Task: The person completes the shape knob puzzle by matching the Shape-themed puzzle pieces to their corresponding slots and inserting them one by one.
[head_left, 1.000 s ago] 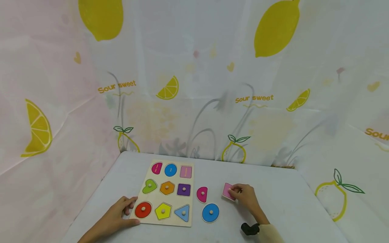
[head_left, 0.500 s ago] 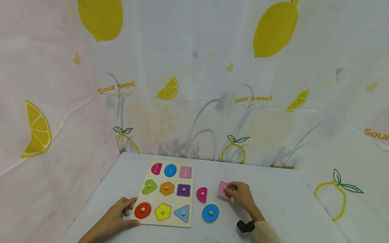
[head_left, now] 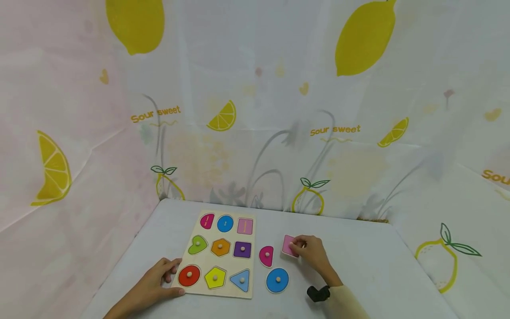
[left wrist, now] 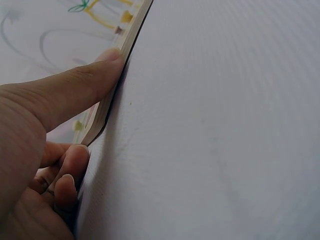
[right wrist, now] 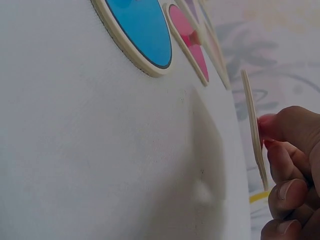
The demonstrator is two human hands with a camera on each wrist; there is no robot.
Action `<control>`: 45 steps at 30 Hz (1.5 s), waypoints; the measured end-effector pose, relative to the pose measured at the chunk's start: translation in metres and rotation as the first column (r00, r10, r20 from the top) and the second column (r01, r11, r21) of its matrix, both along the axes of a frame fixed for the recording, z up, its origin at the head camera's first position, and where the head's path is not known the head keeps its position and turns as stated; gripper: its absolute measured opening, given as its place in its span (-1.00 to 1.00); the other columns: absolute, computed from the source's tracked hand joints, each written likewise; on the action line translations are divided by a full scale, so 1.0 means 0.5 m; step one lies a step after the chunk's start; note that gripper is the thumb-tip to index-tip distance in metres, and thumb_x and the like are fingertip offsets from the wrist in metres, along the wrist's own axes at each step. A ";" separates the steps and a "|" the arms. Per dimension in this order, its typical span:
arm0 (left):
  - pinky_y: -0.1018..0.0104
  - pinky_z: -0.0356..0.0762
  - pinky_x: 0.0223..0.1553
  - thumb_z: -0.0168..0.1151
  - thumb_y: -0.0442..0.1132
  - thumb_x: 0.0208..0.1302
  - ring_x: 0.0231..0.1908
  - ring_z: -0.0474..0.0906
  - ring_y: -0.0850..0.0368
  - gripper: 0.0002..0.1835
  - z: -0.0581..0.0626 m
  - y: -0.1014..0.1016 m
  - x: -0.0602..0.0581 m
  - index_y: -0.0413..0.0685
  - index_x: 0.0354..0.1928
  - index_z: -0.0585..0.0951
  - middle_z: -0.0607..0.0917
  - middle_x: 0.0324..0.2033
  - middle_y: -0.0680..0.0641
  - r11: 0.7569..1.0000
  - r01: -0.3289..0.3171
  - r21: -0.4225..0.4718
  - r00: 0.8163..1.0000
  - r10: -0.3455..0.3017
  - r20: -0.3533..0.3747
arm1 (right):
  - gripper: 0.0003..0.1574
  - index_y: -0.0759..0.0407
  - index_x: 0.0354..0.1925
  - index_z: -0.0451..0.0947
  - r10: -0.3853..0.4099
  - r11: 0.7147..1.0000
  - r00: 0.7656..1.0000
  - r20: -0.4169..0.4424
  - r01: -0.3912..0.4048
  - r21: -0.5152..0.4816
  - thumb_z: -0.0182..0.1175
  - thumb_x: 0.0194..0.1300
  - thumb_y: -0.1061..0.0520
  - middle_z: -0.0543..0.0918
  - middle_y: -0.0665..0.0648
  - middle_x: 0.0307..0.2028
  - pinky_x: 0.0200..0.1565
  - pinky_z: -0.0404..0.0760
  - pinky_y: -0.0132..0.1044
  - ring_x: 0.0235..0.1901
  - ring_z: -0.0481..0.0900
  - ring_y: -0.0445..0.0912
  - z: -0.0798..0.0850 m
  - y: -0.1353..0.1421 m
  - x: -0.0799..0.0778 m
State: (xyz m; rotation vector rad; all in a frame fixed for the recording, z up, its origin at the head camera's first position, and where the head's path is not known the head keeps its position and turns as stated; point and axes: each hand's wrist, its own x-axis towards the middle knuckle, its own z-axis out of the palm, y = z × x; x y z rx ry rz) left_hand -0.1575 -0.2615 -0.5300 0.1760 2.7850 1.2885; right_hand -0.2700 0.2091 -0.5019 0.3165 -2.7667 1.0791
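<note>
In the head view my right hand (head_left: 312,252) pinches the knob of a pink square puzzle piece (head_left: 289,246). The right wrist view shows this square piece (right wrist: 254,127) edge-on, clear of the table with its shadow below. A wooden knob puzzle board (head_left: 203,266) lies left of it, with its top-row recesses bare and knobbed pieces in the other rows. My left hand (head_left: 153,281) holds the board's near-left corner, thumb at the near edge and fingers at the left side. In the left wrist view the thumb (left wrist: 85,82) lies along the board's edge (left wrist: 131,37).
Between board and right hand, a magenta half-round piece (head_left: 266,257) and a blue round piece (head_left: 277,280) lie knob-up on the white table (head_left: 382,266). A lemon-printed curtain (head_left: 259,110) stands behind and at both sides.
My right hand has carried the pink square puzzle piece leftward and slightly away from me, closer to the board. The left hand and the board stay in place.
</note>
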 end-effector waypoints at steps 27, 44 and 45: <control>0.39 0.33 -0.30 0.71 -0.01 -0.11 -0.28 0.34 0.26 -0.03 0.002 0.000 0.001 -0.29 0.35 0.50 0.37 -0.30 0.00 1.000 0.014 0.000 1.000 -0.014 -0.027 | -0.81 0.10 -0.31 0.75 0.086 0.996 0.995 -0.049 -0.085 0.021 0.46 0.29 0.01 0.51 -0.12 -0.60 -0.49 0.39 -0.38 -0.48 0.42 -0.18 0.002 -0.098 -0.037; 0.39 0.33 -0.32 0.71 0.02 -0.12 -0.29 0.34 0.28 -0.01 -0.003 -0.001 0.000 -0.31 0.35 0.50 0.38 -0.29 0.00 1.000 0.028 0.001 0.999 -0.028 -0.042 | -0.79 0.11 -0.24 0.77 0.140 0.990 0.986 -0.088 -0.139 0.025 0.45 0.30 0.00 0.50 -0.13 -0.57 -0.54 0.40 -0.39 -0.50 0.41 -0.21 0.008 -0.178 -0.062; 0.39 0.33 -0.32 0.71 0.02 -0.12 -0.29 0.34 0.28 -0.01 -0.003 -0.001 0.000 -0.31 0.35 0.50 0.38 -0.29 0.00 1.000 0.028 -0.001 0.999 -0.028 -0.046 | -0.79 0.12 -0.24 0.77 0.145 0.989 0.985 -0.096 -0.143 0.026 0.44 0.30 0.00 0.50 -0.13 -0.57 -0.54 0.40 -0.39 -0.50 0.40 -0.21 0.009 -0.182 -0.064</control>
